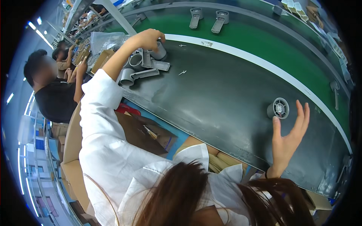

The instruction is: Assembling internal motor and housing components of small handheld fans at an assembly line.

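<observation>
My left hand (149, 39) reaches to the far left of the dark worktop (211, 90), its fingers curled over a grey round housing (160, 52). Beside that housing lies a cluster of grey fan bodies (128, 77), some with flat handles sticking out to the right. On the right side of the worktop stands a short grey cylinder (279, 108) with a fan-like hub and small wires inside. My right hand (288, 141) is open beside it, fingers spread, thumb tip at the cylinder's lower edge; whether they touch I cannot tell.
A green conveyor belt (249, 34) runs behind a white strip, carrying grey handled fan bodies (220, 22). Small pale pieces (182, 72) lie on the worktop. At the left are a clear plastic bag (107, 40), cardboard boxes (102, 60) and a seated person in black (54, 98).
</observation>
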### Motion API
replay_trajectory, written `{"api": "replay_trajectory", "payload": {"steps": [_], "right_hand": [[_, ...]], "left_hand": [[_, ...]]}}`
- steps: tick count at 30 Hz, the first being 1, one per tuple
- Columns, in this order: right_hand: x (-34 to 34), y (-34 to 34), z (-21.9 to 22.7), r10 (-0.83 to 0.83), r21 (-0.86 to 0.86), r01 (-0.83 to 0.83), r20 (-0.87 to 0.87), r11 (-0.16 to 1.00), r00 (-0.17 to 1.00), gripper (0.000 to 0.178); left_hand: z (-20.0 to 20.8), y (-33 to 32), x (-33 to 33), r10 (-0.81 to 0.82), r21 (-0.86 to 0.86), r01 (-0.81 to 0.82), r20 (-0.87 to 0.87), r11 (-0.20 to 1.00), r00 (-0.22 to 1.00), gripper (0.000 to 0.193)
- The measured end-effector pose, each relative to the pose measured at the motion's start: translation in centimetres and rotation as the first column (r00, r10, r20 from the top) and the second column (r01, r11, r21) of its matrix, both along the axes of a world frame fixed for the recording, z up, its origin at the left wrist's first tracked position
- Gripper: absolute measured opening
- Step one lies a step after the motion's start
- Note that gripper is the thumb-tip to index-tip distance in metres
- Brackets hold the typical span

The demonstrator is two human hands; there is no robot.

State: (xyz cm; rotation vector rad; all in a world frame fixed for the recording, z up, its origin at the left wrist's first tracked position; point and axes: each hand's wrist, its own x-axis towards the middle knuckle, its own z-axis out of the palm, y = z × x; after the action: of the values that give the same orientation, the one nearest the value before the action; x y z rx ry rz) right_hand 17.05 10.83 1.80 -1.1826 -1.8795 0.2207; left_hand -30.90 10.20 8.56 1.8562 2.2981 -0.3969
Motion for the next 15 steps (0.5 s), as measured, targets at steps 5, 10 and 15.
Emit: {"api": "replay_trajectory", "payload": {"steps": [5, 10, 15], "right_hand": [[0.0, 0.5, -2.3, 0.122, -0.141, -0.111, 0.071, 0.984, 0.99, 0.066], [0.2, 0.2, -3.2, 0.188, -0.217, -0.165, 0.09, 0.962, 0.978, 0.064], [-0.1, 0.0, -3.0, 0.18, -0.227, -0.163, 0.057, 0.96, 0.982, 0.064]], "left_hand": [[-2.6, -0.9, -2.5, -0.015, 0.017, 0.017, -0.101, 1.0, 0.995, 0.071], [-2.5, 0.1, -2.4, -0.034, 0.004, 0.034, 0.037, 0.999, 0.999, 0.069], [-0.2, -0.6, -1.6, -0.01, 0.051, -0.011, 0.401, 0.999, 0.916, 0.065]]}}
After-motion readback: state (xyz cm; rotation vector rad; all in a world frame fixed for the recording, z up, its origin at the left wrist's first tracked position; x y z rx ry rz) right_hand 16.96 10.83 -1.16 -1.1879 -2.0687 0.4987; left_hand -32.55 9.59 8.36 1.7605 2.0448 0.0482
